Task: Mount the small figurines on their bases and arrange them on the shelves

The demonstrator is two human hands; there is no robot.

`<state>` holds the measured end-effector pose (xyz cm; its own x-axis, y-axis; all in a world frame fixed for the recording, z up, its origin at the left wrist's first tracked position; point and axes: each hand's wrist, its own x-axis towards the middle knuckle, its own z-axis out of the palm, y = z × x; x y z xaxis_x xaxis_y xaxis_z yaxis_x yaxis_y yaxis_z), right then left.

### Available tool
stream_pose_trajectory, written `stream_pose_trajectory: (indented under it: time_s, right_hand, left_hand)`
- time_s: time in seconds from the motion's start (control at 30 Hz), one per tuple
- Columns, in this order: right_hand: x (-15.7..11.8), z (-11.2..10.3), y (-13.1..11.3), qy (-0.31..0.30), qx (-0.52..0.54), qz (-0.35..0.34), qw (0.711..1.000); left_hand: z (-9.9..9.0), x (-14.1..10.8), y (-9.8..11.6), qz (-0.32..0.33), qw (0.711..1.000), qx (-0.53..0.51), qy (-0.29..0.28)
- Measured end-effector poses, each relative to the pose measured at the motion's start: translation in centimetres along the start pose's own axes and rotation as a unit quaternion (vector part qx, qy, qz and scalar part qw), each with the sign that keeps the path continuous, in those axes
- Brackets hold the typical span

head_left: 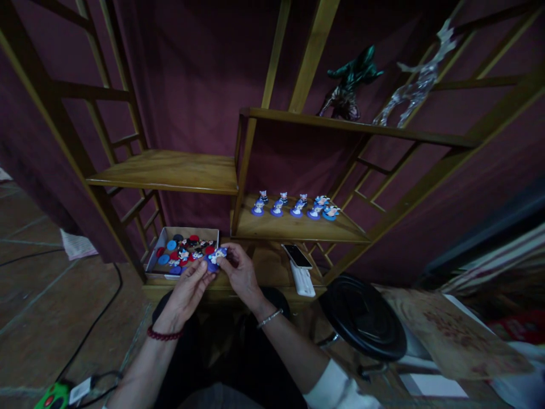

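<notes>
In front of the shelf, both hands meet on a small purple-and-white figurine (218, 254) with a purple round base (210, 264). My left hand (193, 287) pinches the base side, while my right hand (242, 272) grips the figure from the right. Whether figure and base are fully joined is hard to tell. Just left of the hands, a shallow cardboard box (154, 262) holds loose figurines and red, blue and black round bases. On the middle shelf (272, 230) stand several similar figurines (277, 208) in two rows, upright on their bases.
A phone (298, 256) lies on a white object (302, 280) right of my hands. Above stand a dark green statue (353, 82) and a clear deer figure (415, 85). A black round stool (364, 318) is at lower right; a cable (96, 326) runs across the floor at left.
</notes>
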<state>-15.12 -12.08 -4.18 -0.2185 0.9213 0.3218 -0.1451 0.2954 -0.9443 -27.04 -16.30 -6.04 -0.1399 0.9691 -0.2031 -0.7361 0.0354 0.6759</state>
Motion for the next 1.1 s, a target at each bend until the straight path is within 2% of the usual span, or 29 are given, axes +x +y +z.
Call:
stream_pose_trajectory:
  time_s: [0.17,0.63,1.1]
  right_hand:
    - [-0.1,0.1,0.3,-0.013,-0.034,-0.001,0.999]
    - [-0.2,-0.2,0.0,-0.025,-0.132,-0.026,0.991]
    - [0.0,0.3,0.0,-0.035,-0.125,-0.018,0.991]
  left_hand:
    - [-0.2,-0.1,0.1,-0.009,0.999,-0.021,0.024]
    - [-0.4,-0.1,0.0,-0.029,0.999,0.019,0.014]
    - [-1.3,0.0,0.1,-0.003,1.0,-0.018,-0.002]
